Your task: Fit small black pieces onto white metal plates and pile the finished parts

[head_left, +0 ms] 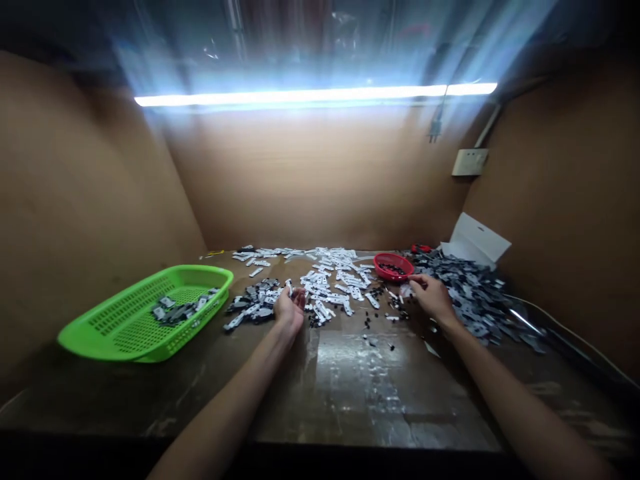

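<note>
Logging the left hand (290, 310) pinching a white plastic part (289, 287): light, stiff, best held by its edges; what the right hand (433, 297) holds I cannot tell.

Plastic basket (127, 327) left of the scattered parts (330, 283), small bowl (400, 275) behind them

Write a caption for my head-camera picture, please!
Left hand and right hand over white plastic parts and grey plastic parts on a worn bench, near a green basket and red bowl.
</note>
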`<state>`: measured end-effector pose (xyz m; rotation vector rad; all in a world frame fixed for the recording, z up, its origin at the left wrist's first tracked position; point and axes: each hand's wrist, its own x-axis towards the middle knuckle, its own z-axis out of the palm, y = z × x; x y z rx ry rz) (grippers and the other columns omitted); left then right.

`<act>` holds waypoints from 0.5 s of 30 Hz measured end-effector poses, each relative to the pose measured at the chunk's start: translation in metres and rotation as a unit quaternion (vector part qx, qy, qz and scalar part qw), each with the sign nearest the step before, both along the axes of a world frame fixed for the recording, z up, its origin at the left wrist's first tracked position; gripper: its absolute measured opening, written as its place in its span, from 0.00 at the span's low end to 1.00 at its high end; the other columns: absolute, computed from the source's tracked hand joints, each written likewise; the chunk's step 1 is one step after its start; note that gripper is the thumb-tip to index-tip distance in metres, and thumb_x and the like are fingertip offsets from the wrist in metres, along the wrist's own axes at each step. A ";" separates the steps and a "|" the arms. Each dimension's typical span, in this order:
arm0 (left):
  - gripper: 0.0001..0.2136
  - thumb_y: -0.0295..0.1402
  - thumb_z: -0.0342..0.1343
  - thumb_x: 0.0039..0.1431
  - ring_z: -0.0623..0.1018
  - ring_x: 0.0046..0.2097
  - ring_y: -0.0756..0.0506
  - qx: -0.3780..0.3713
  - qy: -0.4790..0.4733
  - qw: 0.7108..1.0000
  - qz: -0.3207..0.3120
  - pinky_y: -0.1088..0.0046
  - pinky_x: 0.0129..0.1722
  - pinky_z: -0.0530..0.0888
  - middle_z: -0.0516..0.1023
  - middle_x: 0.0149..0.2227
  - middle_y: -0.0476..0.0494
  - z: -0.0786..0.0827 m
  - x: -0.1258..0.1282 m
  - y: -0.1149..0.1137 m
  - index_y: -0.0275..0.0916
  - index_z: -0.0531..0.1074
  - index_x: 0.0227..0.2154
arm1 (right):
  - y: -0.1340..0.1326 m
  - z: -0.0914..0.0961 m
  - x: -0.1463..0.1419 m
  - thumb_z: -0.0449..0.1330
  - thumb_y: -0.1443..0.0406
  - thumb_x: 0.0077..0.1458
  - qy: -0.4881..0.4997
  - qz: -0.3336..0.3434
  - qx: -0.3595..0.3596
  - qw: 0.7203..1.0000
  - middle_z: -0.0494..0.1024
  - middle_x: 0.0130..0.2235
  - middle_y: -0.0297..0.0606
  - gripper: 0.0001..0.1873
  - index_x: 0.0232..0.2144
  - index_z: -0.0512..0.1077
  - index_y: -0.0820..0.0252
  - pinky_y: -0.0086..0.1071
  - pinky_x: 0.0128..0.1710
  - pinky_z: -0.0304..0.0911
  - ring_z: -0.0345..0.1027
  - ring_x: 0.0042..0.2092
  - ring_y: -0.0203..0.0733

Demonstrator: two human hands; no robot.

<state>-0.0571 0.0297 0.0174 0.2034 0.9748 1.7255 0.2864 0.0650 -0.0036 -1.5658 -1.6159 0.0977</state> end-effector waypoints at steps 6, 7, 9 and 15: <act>0.06 0.26 0.40 0.58 0.71 0.21 0.56 0.000 -0.039 0.998 0.051 0.84 0.24 0.70 0.71 0.22 0.49 0.008 -0.023 0.012 0.37 0.61 0.27 | 0.003 0.002 0.037 0.49 0.70 0.49 -0.104 -0.063 -0.055 0.991 0.77 0.39 0.42 0.16 0.35 0.75 0.61 0.32 0.45 0.58 0.68 0.43 0.43; 0.06 0.27 0.40 0.58 0.72 0.22 0.55 0.002 -0.042 0.998 0.055 0.83 0.25 0.71 0.71 0.23 0.49 0.009 -0.027 0.014 0.37 0.60 0.28 | 0.002 0.001 0.041 0.50 0.70 0.48 -0.117 -0.065 -0.070 0.989 0.77 0.38 0.41 0.15 0.34 0.76 0.59 0.32 0.44 0.58 0.68 0.42 0.43; 0.09 0.31 0.36 0.60 0.74 0.25 0.53 0.006 -0.050 0.998 0.049 0.81 0.25 0.72 0.73 0.25 0.46 0.009 -0.033 0.016 0.37 0.61 0.29 | 0.001 -0.003 0.045 0.53 0.71 0.47 -0.137 -0.065 -0.098 0.984 0.77 0.38 0.41 0.15 0.34 0.77 0.57 0.31 0.44 0.58 0.68 0.43 0.44; 0.16 0.37 0.39 0.59 0.74 0.28 0.51 0.080 -0.090 0.989 -0.089 0.79 0.24 0.73 0.74 0.34 0.35 0.009 -0.029 0.010 0.28 0.64 0.40 | 0.001 -0.012 0.050 0.55 0.73 0.44 -0.176 -0.038 -0.136 0.974 0.76 0.42 0.39 0.19 0.38 0.75 0.55 0.29 0.46 0.55 0.65 0.46 0.43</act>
